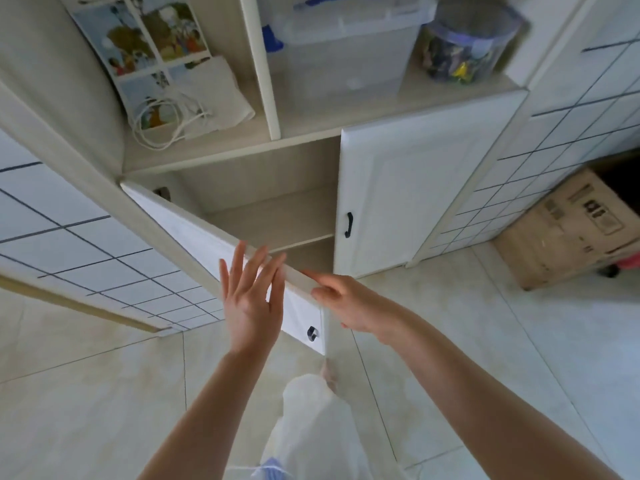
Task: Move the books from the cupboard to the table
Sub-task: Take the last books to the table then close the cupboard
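Observation:
The white cupboard's left door (194, 233) stands swung open toward me. My left hand (251, 299) lies flat with straight fingers against the door's outer face near its top edge. My right hand (341, 301) grips the top edge of the same door, fingers curled over it. Behind the door the lower compartment (277, 216) shows one bare shelf and no books. A picture book (145, 53) leans upright in the open shelf above, at the left. The right door (408, 195) is closed.
A white cloth bag with cord (204, 98) rests against the picture book. A clear plastic box (343, 46) and a toy jar (464, 50) fill the upper right shelf. A cardboard box (568, 230) sits on the floor at the right. Pale floor tiles (104, 393) lie below.

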